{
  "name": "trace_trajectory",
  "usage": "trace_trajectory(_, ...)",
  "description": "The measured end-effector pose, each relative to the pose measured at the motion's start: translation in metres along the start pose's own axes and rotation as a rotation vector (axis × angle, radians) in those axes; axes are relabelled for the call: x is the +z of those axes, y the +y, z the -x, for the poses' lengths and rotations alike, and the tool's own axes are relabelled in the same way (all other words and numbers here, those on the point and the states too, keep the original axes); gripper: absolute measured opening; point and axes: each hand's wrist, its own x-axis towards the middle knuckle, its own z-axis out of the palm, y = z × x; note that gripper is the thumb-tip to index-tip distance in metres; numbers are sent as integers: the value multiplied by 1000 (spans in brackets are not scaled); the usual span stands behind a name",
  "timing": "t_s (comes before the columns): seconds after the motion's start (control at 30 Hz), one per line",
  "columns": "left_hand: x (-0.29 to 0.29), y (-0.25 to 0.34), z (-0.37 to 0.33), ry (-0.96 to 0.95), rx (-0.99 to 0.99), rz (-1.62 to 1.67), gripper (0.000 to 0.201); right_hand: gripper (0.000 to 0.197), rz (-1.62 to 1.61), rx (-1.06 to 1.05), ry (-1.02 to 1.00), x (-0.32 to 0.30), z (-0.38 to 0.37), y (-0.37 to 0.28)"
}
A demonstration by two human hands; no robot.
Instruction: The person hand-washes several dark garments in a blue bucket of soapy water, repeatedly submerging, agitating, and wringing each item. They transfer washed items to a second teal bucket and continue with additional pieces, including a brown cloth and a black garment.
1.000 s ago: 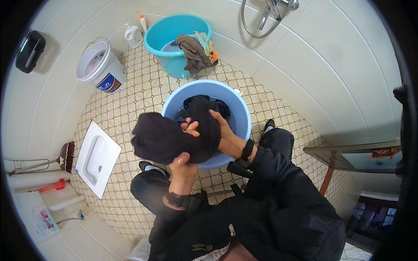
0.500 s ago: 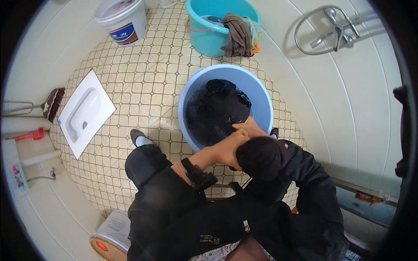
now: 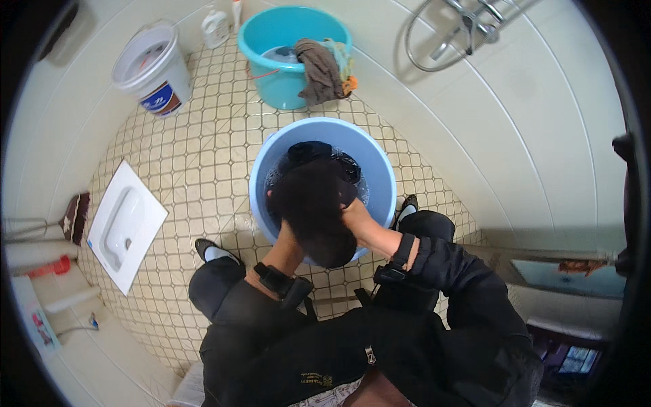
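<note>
A dark wet garment hangs bunched between my two hands, over the near half of a light blue basin. Its lower end falls across the basin's near rim. My left hand grips the garment's left side, most of its fingers hidden behind the cloth. On the other side, my right hand is closed on the cloth near the rim. More black cloth lies in the water at the far side of the basin. Black straps with small devices circle both wrists.
Behind the basin stands a turquoise bucket with a brown cloth over its rim. A white bucket and a white bottle are at far left. A squat toilet lies left; a shower tap is on the right wall.
My hands were close together at the basin's near right, with dark cloth over my right forearm. Now they are apart, holding the garment between them over the basin. The view has shifted.
</note>
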Motion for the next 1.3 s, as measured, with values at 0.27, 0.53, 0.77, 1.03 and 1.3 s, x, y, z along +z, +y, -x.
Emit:
trace_trajectory(0.27,18,49,14,276,23,22,41,78,586,-281,217,13,-5,9)
trace_trajectory(0.53,40,69,31,379,161,-630,40,86,1214,86,27,24,-3,-14)
trace_trajectory(0.77,57,87,29,407,284,-1187,40,70,303,45,-401,-57,-9,-52)
trace_trajectory(1.03,47,80,27,561,157,-949,30,110,-494,322,-469,-46,-34,34)
trace_trajectory(1.3,48,74,38,434,122,-863,26,54,-498,66,-253,-4,-35,-29)
